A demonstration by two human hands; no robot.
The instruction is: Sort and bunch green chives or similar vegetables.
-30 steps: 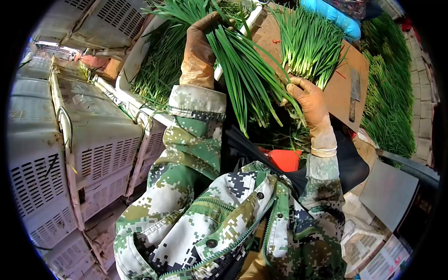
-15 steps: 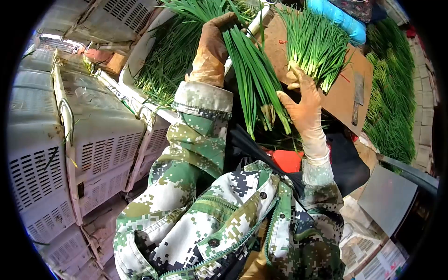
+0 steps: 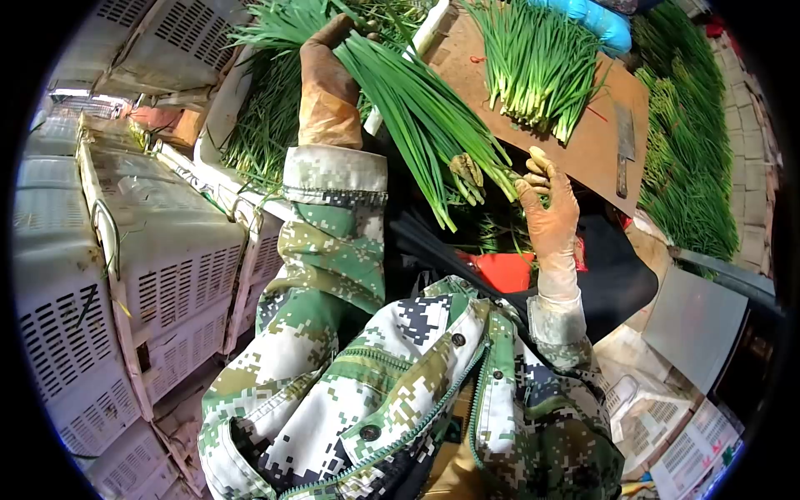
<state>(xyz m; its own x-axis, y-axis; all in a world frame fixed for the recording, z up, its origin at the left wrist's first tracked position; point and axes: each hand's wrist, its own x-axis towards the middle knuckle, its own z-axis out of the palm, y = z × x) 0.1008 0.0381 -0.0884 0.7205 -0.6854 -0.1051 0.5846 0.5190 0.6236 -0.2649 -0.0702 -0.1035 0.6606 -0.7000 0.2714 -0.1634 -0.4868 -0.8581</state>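
Note:
My left hand (image 3: 329, 75), in a brown-stained glove, is closed around a bunch of long green garlic chives (image 3: 417, 108). Their leaves point up and left, and the pale stalk ends slant down to the right. At those stalk ends my gloved right hand (image 3: 552, 200) has its fingers curled, pinching the outermost stalks. A withered brownish bit (image 3: 467, 169) hangs among the stalks. Beyond my right hand, a neat pile of garlic chives (image 3: 537, 71) lies on a brown board (image 3: 467, 58). A cleaver (image 3: 623, 150) rests on the board's right part.
On the left stand stacked white plastic crates (image 3: 167, 225), and a white tub (image 3: 221, 125) holds loose chives. More chives (image 3: 687, 167) lie in a long heap at the right. A red object (image 3: 502, 271) and dark cloth (image 3: 617, 275) are below my hands. A blue roll (image 3: 592, 25) borders the board.
The held bunch has swung flatter, its stalk ends nearer my right hand. My right hand has left the pile on the board and curled its fingers at those ends. The view has shifted slightly.

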